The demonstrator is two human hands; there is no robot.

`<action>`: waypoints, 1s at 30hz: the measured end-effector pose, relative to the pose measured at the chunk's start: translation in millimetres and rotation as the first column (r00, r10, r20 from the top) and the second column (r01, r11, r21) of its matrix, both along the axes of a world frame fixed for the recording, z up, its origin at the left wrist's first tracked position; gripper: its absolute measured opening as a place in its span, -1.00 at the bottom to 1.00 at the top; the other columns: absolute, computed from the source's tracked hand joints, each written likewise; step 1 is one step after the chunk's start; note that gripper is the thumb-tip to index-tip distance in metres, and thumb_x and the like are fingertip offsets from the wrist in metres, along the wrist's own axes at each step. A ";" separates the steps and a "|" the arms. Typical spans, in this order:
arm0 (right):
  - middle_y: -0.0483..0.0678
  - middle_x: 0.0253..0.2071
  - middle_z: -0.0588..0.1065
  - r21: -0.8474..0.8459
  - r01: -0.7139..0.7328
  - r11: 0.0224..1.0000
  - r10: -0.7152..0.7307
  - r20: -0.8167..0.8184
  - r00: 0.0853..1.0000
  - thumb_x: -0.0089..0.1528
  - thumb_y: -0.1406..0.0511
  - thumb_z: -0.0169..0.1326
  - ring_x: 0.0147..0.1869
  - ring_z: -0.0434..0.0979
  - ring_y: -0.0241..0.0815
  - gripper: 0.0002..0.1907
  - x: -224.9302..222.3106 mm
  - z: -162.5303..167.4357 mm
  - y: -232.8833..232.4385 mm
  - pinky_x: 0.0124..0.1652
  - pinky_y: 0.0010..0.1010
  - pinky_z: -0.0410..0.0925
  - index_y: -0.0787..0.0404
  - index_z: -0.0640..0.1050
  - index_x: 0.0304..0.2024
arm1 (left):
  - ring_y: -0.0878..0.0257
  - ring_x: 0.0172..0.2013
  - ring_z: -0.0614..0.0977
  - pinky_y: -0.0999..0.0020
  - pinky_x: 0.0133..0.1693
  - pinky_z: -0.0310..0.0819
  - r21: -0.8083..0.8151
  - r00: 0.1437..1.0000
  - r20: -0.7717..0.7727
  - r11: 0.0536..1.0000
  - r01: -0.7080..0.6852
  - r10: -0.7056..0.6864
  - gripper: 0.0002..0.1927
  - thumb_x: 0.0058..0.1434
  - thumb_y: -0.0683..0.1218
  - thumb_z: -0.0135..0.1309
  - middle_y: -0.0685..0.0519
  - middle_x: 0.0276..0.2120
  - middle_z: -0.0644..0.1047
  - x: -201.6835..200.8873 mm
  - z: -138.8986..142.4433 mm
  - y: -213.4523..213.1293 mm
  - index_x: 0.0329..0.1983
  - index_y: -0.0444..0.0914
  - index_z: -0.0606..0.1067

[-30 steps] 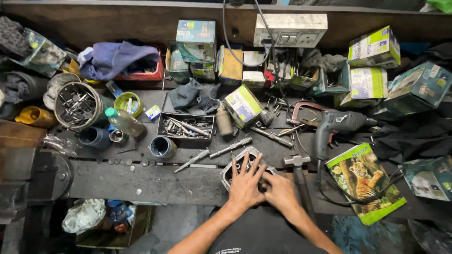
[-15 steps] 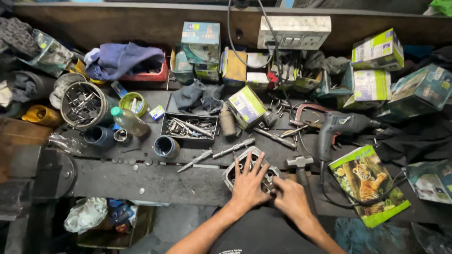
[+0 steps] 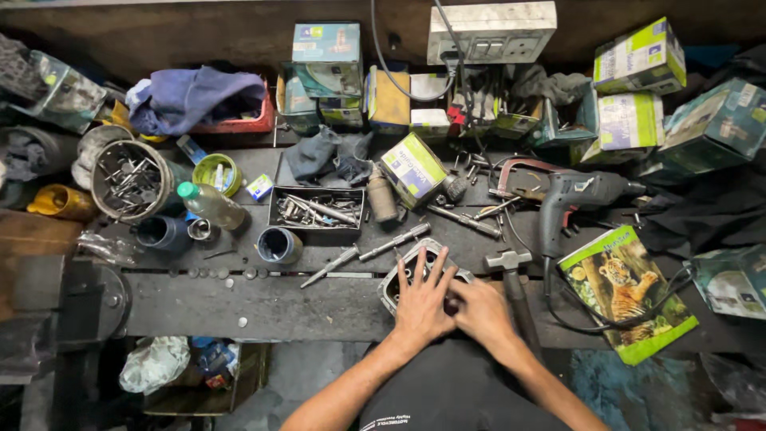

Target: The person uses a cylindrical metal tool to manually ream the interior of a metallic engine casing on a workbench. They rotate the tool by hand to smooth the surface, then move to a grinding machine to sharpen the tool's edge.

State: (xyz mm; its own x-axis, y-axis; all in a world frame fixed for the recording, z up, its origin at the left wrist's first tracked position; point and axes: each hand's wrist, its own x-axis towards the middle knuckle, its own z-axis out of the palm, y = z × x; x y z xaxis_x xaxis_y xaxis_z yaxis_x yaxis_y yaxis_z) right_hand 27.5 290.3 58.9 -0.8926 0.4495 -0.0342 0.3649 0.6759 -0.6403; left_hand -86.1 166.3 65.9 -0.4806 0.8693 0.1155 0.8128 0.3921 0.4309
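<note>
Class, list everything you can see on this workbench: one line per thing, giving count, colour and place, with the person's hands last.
metal part: one, grey, front edge of bench, under both hands
hammer: one, grey head, just right of the hands
drill: one, dark grey, right of centre
booklet: one, green with tiger picture, front right
tray of bolts: one, black, centre
bottle: one, clear with green cap, left of tray
tin of bolts: one, grey, left
boxes: several, green and teal, back and right
cloth: one, blue, back left
socket box: one, white, back wall
left hand: flat on the metal part
right hand: on the part, beside the left hand
</note>
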 end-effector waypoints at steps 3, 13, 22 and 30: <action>0.15 -0.40 0.50 0.015 0.057 0.998 -0.058 0.068 0.996 0.02 0.43 0.14 -0.23 0.52 0.22 -0.80 -0.8 -0.8 -0.9 -0.23 -0.01 0.36 0.15 0.58 -0.29 | -0.23 0.48 -0.05 -0.51 0.33 -0.33 0.023 0.996 0.086 1.000 0.000 -0.002 -0.08 -0.17 0.22 0.33 -0.08 0.49 0.09 -1.8 -1.0 -0.6 0.28 -0.23 0.41; 0.11 -0.41 0.51 0.044 0.065 0.997 -0.069 0.101 0.992 0.04 0.43 0.13 -0.22 0.55 0.19 -0.80 1.3 -4.2 -1.1 -0.20 -0.02 0.38 0.17 0.56 -0.27 | -0.23 0.49 -0.04 -0.53 0.33 -0.31 0.032 0.994 0.107 0.999 -0.004 0.000 -0.10 -0.12 0.23 0.33 -0.08 0.49 0.10 -2.6 -2.0 -1.9 0.28 -0.22 0.41; 0.14 -0.37 0.49 0.029 0.016 0.999 -0.018 0.056 0.998 0.02 0.47 0.11 -0.21 0.52 0.23 -0.80 1.7 3.5 0.4 -0.22 -0.02 0.37 0.23 0.52 -0.29 | -0.22 0.49 -0.05 -0.52 0.33 -0.28 -0.017 0.997 0.076 1.000 0.009 -0.007 -0.07 -0.16 0.24 0.32 -0.05 0.51 0.08 -4.4 -3.8 -0.4 0.30 -0.18 0.41; 0.08 -0.37 0.50 0.022 -0.051 0.998 0.051 0.004 0.999 0.00 0.47 0.10 -0.20 0.53 0.15 -0.77 -4.3 14.5 0.8 -0.20 -0.08 0.39 0.20 0.53 -0.28 | -0.19 0.50 -0.05 -0.53 0.33 -0.27 -0.017 0.995 0.099 1.000 0.014 -0.013 -0.09 -0.14 0.24 0.32 -0.04 0.52 0.07 -8.0 -0.3 -1.7 0.30 -0.17 0.41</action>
State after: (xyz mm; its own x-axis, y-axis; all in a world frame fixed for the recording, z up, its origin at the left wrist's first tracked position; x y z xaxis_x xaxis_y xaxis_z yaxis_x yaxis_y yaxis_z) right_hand 23.3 291.1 73.4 -0.9144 0.4039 -0.0281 0.3317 0.7076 -0.6239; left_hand -94.2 164.6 65.6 -0.4771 0.8773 0.0523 0.7718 0.3898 0.5024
